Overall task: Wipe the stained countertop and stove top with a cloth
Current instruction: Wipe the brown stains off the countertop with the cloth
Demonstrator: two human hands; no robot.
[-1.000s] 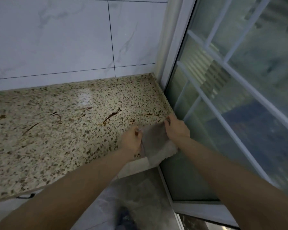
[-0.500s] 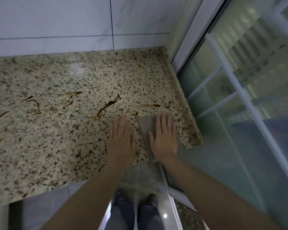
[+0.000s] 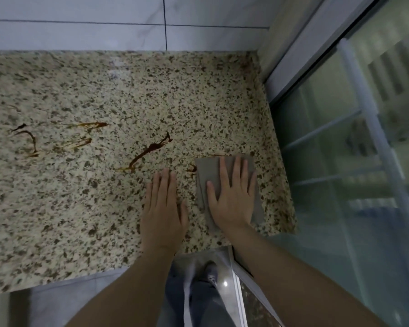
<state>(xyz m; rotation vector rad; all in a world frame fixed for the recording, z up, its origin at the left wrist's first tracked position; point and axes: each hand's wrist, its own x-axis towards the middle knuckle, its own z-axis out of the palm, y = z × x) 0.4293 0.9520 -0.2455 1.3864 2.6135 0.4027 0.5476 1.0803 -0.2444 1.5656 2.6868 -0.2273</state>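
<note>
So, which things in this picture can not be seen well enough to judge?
- Head view: the stove top is outside the frame.
- The countertop runs past the left edge.
- The part of the cloth under the right hand is hidden, with any stain below it.
- The small stain at the cloth's left edge is partly covered.
- Beyond the window glass, everything is blurred.

dim, cool, even light with a bluish cast. a pale sheen lies on the counter (image 3: 118, 72) near its far edge. the glass door (image 3: 354, 161) beside the counter's right edge carries hazy reflections. wide-angle bending curves straight lines at the edges; the lower corners look soft and smeared.
</note>
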